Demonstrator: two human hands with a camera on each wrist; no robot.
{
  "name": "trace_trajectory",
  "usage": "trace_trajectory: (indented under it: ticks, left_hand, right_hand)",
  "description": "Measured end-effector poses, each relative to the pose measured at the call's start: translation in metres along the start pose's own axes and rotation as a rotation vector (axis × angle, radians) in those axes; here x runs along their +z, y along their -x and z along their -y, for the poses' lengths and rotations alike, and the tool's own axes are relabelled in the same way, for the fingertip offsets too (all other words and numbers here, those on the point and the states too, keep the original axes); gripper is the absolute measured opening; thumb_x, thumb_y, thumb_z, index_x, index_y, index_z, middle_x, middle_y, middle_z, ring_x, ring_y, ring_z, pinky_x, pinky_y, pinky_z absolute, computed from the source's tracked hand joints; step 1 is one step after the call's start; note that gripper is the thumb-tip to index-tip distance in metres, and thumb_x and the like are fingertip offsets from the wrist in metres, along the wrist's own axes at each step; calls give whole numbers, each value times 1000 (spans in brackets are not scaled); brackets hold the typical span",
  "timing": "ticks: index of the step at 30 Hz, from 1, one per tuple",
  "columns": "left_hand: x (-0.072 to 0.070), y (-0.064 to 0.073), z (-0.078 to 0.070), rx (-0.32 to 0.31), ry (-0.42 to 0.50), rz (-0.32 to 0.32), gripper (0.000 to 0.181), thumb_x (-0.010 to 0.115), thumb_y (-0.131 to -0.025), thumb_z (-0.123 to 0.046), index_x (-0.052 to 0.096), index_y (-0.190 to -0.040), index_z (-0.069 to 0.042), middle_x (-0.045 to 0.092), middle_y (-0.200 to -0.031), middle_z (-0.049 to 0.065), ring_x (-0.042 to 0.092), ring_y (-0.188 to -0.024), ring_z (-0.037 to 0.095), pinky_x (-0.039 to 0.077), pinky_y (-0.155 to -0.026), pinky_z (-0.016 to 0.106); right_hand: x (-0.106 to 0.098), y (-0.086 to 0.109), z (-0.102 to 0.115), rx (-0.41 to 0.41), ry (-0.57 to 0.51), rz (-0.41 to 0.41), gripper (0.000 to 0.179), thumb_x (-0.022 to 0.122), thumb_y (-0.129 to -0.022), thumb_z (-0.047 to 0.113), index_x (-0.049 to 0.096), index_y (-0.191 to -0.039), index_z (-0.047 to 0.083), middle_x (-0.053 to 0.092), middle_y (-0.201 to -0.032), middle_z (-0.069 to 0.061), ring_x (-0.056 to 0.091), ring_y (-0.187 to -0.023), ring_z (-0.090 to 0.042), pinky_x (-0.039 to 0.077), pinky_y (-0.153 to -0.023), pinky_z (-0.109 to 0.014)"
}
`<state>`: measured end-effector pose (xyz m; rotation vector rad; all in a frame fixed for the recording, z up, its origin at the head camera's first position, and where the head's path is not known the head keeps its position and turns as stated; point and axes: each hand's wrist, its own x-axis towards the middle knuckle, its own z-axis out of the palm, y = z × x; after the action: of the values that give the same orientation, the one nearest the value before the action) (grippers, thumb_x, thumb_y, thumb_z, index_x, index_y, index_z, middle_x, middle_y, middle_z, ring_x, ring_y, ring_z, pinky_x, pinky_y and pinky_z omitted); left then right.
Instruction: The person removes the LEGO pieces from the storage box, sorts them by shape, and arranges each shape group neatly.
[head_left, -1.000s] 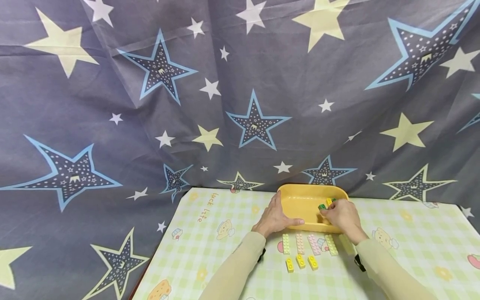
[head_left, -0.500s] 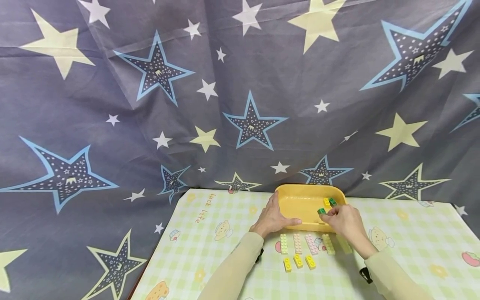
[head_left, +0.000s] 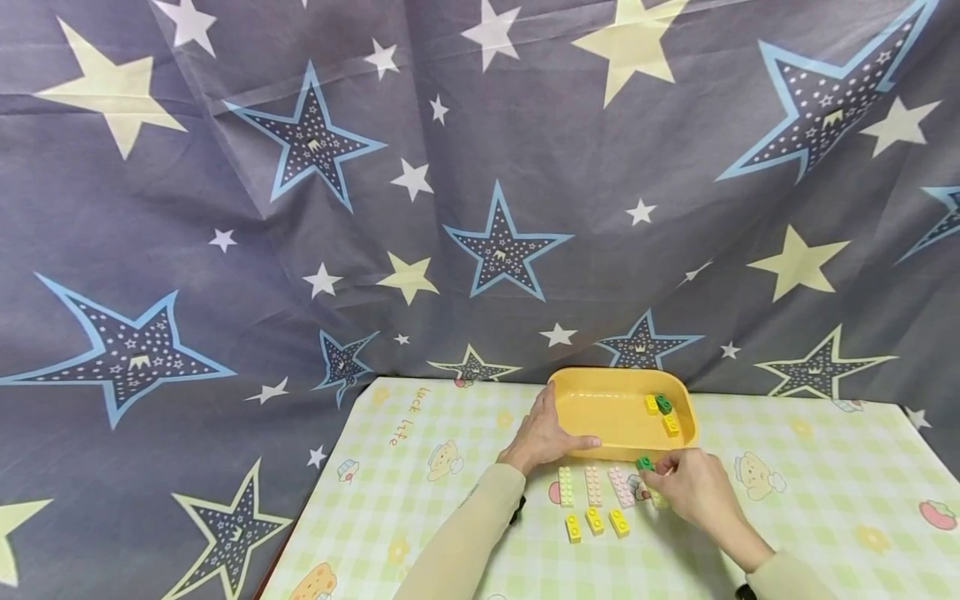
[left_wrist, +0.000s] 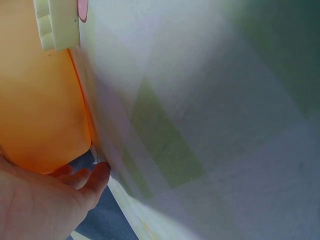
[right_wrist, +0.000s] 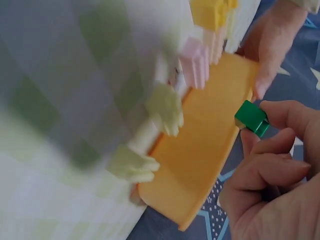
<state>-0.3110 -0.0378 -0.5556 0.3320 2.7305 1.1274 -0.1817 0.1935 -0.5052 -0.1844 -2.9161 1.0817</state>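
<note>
My right hand (head_left: 697, 487) pinches a small green toy brick (head_left: 645, 464) between thumb and fingertips, in front of the yellow plastic tray (head_left: 592, 454). That green brick (right_wrist: 251, 118) shows plainly in the right wrist view. At the tray's left end, my left hand (head_left: 542, 433) holds it, thumb along the front rim and fingers at the side. Inside the tray lie a green brick (head_left: 663, 404) and two yellow bricks (head_left: 671, 426). Before the tray stands a row of long bricks: pale yellow-green (head_left: 566, 486), two pink (head_left: 593, 486), and pale green (head_left: 658, 499), partly hidden by my right hand.
Nearer me, three short yellow bricks (head_left: 595, 522) form a second row. A checked cloth (head_left: 420, 500) with cartoon prints covers the table. Right behind the tray hangs a dark star-patterned curtain (head_left: 420, 317).
My right hand has drawn the green brick out of the tray toward me, over its front rim, to above the long bricks. My left hand stays on the tray.
</note>
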Motion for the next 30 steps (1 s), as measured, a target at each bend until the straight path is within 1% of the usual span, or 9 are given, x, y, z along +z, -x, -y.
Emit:
trace_trajectory:
  ticks: [4, 8, 13, 22, 30]
  left_hand:
    - [0, 0, 1, -12, 9, 4, 141, 93, -77, -66, 7, -178, -18, 23, -184, 11, 39, -164, 39, 37, -133, 56]
    - [0, 0, 1, -17, 18, 3, 140, 93, -77, -65, 7, -178, -19, 23, -184, 10, 39, -164, 39, 38, -133, 56]
    - [1, -1, 2, -16, 14, -2, 140, 93, -77, -65, 7, -178, -20, 24, -183, 10, 40, -163, 39, 38, -133, 56]
    - [2, -2, 3, -22, 12, 1, 141, 94, -76, -65, 7, -178, -20, 24, -183, 10, 41, -162, 39, 38, -132, 57]
    - [2, -3, 2, -22, 11, 7, 141, 93, -77, -67, 7, -178, -21, 23, -184, 9, 39, -164, 39, 37, -133, 57]
  right_hand:
    - [11, 12, -3, 12, 14, 17, 29, 89, -87, 24, 69, -69, 12, 60, -60, 5, 50, -57, -13, 36, -52, -24]
    - [22, 22, -7, 34, 24, 50, 33, 89, -87, 26, 66, -67, 13, 58, -58, 4, 50, -54, -12, 35, -51, -24]
    - [30, 30, -11, 70, 44, 90, 37, 88, -88, 25, 62, -65, 14, 55, -57, 4, 49, -53, -12, 34, -51, -23]
    - [41, 32, -16, 79, 124, 105, 36, 87, -87, 22, 60, -66, 14, 57, -61, 2, 51, -58, -14, 36, -57, -27]
    - [42, 31, -16, 55, 168, 109, 37, 87, -86, 24, 58, -66, 14, 54, -62, 1, 49, -58, -15, 36, -57, -29]
